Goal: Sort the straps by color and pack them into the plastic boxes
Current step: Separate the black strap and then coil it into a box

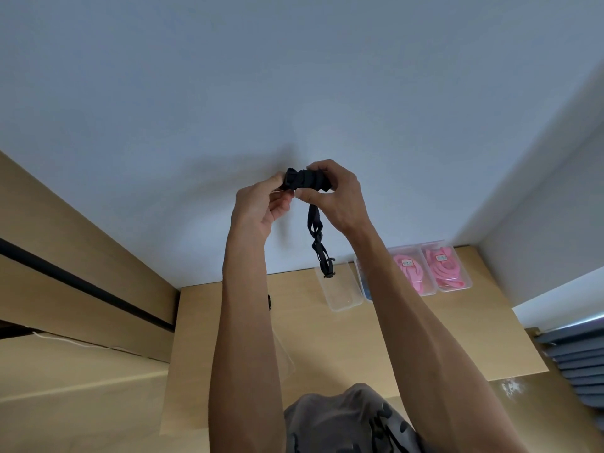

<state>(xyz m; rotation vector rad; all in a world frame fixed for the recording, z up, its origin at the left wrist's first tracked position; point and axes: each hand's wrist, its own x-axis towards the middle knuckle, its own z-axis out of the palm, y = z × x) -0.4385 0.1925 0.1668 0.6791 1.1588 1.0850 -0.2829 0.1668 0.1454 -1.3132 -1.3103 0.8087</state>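
Both my hands are raised in front of the white wall, holding a black strap (305, 181) between them. My left hand (258, 204) pinches the wound bundle from the left. My right hand (333, 191) grips it from the right. A twisted loose end of the black strap (317, 240) hangs down, ending in a small clip. On the wooden table against the wall stand clear plastic boxes: an empty box (341, 289), a box with something blue (364, 282) half hidden by my right arm, and two boxes of pink straps (410, 269) (446, 266).
The wooden table (327, 341) meets the wall at its far edge. A clear lid or box (286, 354) lies beside my left forearm. A wooden cabinet (81, 273) with a dark gap flanks the left. Grey slats (575, 358) sit at the right.
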